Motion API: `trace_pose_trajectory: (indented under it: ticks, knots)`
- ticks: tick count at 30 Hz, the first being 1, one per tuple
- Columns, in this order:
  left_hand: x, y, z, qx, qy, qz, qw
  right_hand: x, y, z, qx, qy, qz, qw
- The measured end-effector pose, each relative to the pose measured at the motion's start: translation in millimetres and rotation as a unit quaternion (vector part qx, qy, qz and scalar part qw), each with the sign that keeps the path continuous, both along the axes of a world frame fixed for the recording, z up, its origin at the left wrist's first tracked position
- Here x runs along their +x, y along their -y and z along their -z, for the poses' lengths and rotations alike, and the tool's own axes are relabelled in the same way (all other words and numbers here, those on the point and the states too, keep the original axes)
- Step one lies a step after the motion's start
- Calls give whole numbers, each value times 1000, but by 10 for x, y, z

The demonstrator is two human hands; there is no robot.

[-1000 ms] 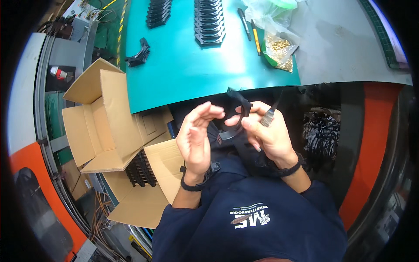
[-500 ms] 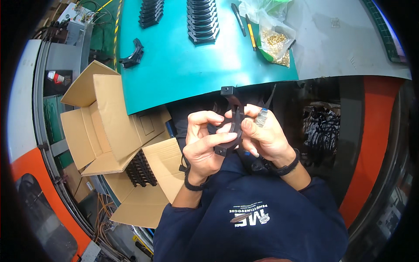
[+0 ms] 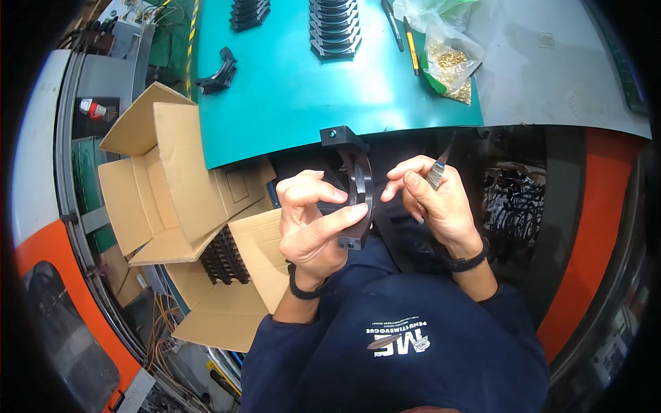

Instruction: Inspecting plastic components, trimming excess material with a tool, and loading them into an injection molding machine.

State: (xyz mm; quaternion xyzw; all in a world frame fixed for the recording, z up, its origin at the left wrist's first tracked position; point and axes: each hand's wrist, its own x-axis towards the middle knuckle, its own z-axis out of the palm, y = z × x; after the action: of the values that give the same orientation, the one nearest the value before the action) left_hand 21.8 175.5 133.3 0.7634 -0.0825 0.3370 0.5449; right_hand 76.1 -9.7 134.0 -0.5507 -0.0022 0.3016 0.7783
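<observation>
A black curved bracket (image 3: 361,182) with a block at each end stands roughly upright between my hands, just in front of the table edge. My left hand (image 3: 310,230) is closed on its left side, thumb and fingers pinching the curve. Apart from it on the right, my right hand (image 3: 446,213) keeps a slim pointed knife (image 3: 435,175) with a silver handle and a blue collar against its fingers. The blade points up and away from the bracket. My right thumb and index finger are bent near each other, with nothing visible between their tips.
On the green mat (image 3: 289,103) lie a loose curved bracket (image 3: 219,74), a long row of brackets (image 3: 335,31) and a shorter row (image 3: 249,15). Further right are a black pen (image 3: 393,26), a yellow pen (image 3: 411,48) and a bag of small brass pieces (image 3: 451,65). Cardboard boxes (image 3: 189,199) stand left.
My right hand has drawn away from the bracket to the right with the knife. The bracket, still in my left hand, has turned and its top leans more to the left.
</observation>
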Motion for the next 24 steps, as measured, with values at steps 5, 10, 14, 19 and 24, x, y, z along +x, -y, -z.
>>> trace_pose_trajectory:
  ticks: [5,10,14,19,24]
  knots:
    - [-85,-96,-21,153,-2,-40,987,2,0,-30,-58,19,4,998]
    - [-54,-72,-141,112,-76,-41,990,-15,-8,-44,-87,22,7,996]
    - [5,-31,-42,-155,-88,92,980,-42,-42,-66,-191,130,6,973]
    - [-74,99,-309,-263,-282,86,919,76,-16,-331,-292,342,4,893]
    - [-93,82,-424,-220,-318,51,921,160,-81,-564,-366,567,-26,738]
